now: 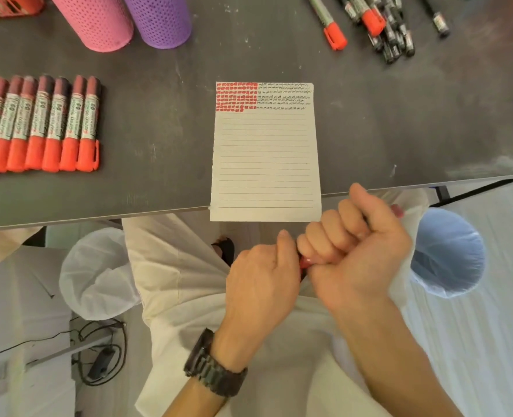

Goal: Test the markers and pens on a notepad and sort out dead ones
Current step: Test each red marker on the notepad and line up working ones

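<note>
Below the table's front edge, my right hand [366,245] grips a red marker [397,210] in a fist; only its dark-red end and a sliver of red between my hands show. My left hand [262,284] curls round the marker's other end, pressed against the right fist. The lined notepad sheet [265,164] lies on the dark table [158,115], overhanging its front edge, with red blocks and black scribbles across its top rows. A neat row of red-capped markers [38,124] lies at the left. A loose pile of markers and pens [378,22] lies at the far right.
A pink perforated cup [94,21] and a purple one [158,19] stand at the back. A red basket [8,6] shows at the far left corner. Under the table I see a white coat, a white-bagged bin [98,275] and a blue-bagged bin [447,251].
</note>
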